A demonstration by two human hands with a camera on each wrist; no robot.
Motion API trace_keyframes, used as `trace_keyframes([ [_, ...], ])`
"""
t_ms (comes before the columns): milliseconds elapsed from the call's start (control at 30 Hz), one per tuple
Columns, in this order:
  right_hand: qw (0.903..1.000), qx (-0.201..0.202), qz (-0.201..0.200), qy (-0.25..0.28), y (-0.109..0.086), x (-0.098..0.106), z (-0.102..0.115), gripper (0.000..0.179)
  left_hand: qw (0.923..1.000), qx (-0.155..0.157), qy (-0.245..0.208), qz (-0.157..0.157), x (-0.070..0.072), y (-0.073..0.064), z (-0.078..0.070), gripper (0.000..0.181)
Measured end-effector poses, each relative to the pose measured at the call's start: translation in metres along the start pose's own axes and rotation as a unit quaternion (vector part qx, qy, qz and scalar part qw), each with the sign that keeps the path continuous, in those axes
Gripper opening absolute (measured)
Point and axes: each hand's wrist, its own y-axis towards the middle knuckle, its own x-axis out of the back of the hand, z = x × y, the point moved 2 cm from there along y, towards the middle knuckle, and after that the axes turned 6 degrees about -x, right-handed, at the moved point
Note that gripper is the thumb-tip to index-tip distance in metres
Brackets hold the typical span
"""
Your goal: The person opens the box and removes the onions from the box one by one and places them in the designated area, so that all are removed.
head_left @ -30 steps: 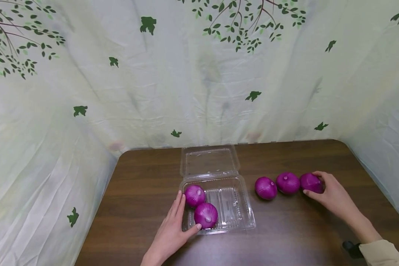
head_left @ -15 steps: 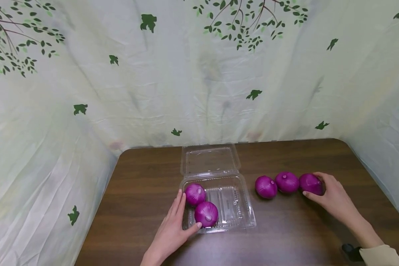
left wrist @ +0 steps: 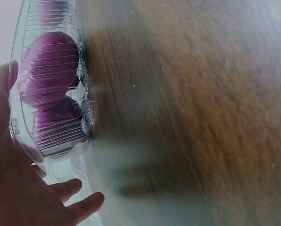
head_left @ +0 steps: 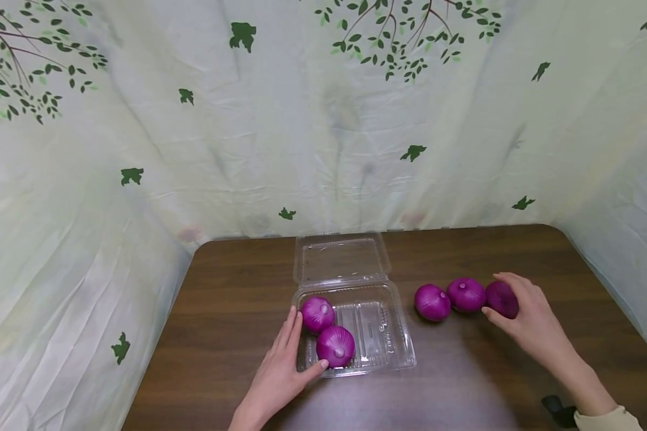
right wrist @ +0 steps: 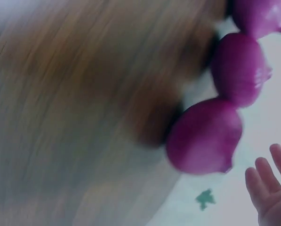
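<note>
Two purple onions, one at the back (head_left: 317, 315) and one in front (head_left: 335, 346), sit in the left half of a clear plastic clamshell container (head_left: 401, 335). My left hand (head_left: 277, 374) rests along its left side, fingers straight, thumb at the front rim. In the left wrist view the onions (left wrist: 51, 66) show through the ribbed wall. A row of three more onions lies right of the container: left (head_left: 432, 303), middle (head_left: 466, 295) and right (head_left: 501, 300). My right hand (head_left: 531, 320) hovers over the right onion, fingers spread; the right wrist view shows the fingers (right wrist: 267, 174) apart from it.
The container's lid (head_left: 342, 261) lies folded back toward the rear of the brown wooden table (head_left: 237, 287). A pale curtain with leaf prints (head_left: 334, 149) hangs behind the table and down both sides. A dark object (head_left: 558, 412) is by the right sleeve.
My right hand has come off the right side of the rightmost onion and shifted left and up over it. The left hand, the container and the onions have stayed in place.
</note>
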Motion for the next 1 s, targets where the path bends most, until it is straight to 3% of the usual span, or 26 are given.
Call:
trace_keyframes([
  [367,0.9977,0.060,0.000,0.030,-0.015,-0.025,0.040,0.061,1.0000,-0.001,0.003,-0.003,0.001,-0.001,0.001,0.108],
  [1000,0.9886,0.091,0.056,0.105,-0.025,-0.064,0.096,0.054,0.9996,-0.023,0.014,-0.007,0.003,-0.002,0.003,0.112],
])
